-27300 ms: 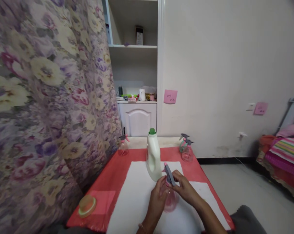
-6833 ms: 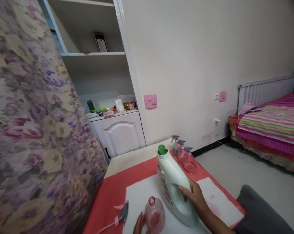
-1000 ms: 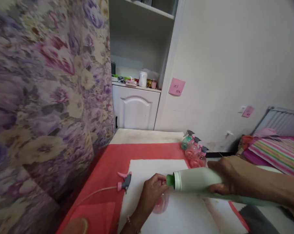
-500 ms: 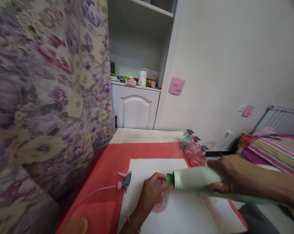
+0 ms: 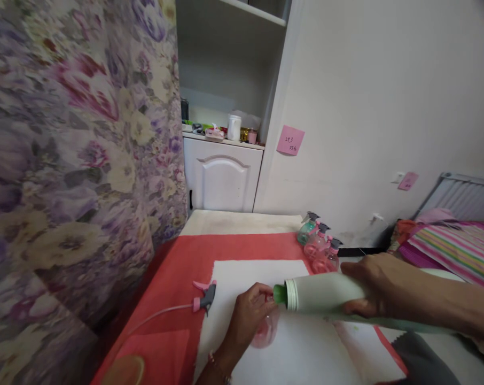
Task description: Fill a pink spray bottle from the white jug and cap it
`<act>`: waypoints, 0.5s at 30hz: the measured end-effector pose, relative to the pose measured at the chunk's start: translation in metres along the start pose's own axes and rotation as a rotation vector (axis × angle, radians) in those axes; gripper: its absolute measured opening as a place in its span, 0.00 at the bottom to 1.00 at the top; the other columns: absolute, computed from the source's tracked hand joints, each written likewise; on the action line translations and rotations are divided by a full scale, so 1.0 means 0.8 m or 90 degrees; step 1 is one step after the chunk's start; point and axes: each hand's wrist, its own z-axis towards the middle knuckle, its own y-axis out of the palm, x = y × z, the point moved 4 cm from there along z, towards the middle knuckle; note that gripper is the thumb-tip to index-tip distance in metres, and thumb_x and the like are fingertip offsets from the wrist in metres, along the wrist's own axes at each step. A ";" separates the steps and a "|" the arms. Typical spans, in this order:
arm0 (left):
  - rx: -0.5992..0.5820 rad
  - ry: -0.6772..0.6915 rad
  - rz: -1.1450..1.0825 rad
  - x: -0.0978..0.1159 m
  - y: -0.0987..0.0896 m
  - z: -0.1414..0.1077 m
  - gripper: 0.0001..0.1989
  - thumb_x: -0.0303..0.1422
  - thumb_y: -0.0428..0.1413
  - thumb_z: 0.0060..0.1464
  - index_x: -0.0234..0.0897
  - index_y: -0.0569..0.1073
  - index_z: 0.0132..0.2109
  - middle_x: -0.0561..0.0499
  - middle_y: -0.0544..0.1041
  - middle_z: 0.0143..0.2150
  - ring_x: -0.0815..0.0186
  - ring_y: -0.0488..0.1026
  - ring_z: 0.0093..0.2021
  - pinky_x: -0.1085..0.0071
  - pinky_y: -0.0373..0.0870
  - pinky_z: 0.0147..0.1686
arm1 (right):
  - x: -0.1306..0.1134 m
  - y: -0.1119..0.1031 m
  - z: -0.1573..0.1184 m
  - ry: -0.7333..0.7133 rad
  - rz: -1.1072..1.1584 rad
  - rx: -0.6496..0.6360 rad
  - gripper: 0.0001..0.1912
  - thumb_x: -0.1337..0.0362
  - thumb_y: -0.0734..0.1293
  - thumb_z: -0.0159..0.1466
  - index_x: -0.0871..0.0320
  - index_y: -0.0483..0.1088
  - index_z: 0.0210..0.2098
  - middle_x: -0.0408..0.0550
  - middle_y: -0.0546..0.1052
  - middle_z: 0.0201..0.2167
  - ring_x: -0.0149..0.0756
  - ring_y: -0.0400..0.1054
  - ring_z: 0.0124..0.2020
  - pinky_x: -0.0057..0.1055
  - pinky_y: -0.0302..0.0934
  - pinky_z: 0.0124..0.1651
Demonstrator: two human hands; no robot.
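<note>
A clear pink bottle [image 5: 265, 332] stands on the white cloth [image 5: 306, 350], its neck between the closed fingers of my left hand [image 5: 251, 311]. From the right, my right hand [image 5: 372, 286] grips a large pale green bottle [image 5: 326, 293] tipped on its side. The green mouth of that bottle is at the neck of the pink bottle, by my left fingertips. Whether liquid is flowing cannot be made out. Left of my left hand, a grey and pink spray head [image 5: 205, 298] with a long thin tube lies across the cloth's edge and the red cover.
Several spray bottles [image 5: 315, 243] stand at the table's back right corner. A round object [image 5: 124, 370] sits at the near left on the red cover [image 5: 165, 299]. A floral curtain [image 5: 77, 160] hangs left, and a white cabinet [image 5: 224, 179] stands behind the table.
Both hands and the two bottles they hold stay nearly in place. The round object at the near left shows slightly more in view.
</note>
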 end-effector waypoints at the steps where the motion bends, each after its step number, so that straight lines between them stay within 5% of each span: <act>1: 0.000 0.001 0.003 0.000 0.000 0.000 0.07 0.28 0.61 0.44 0.36 0.77 0.35 0.52 0.79 0.33 0.63 0.74 0.38 0.72 0.67 0.39 | 0.001 0.001 0.000 -0.002 0.001 0.000 0.15 0.50 0.68 0.60 0.57 0.71 0.31 0.47 0.77 0.21 0.37 0.71 0.20 0.27 0.45 0.23; 15: 0.006 0.008 0.006 0.008 0.002 -0.001 0.06 0.29 0.61 0.44 0.36 0.76 0.34 0.53 0.78 0.31 0.64 0.74 0.36 0.72 0.67 0.39 | -0.005 -0.006 -0.001 0.015 -0.023 -0.023 0.15 0.51 0.68 0.59 0.57 0.68 0.29 0.49 0.78 0.21 0.40 0.72 0.21 0.28 0.42 0.23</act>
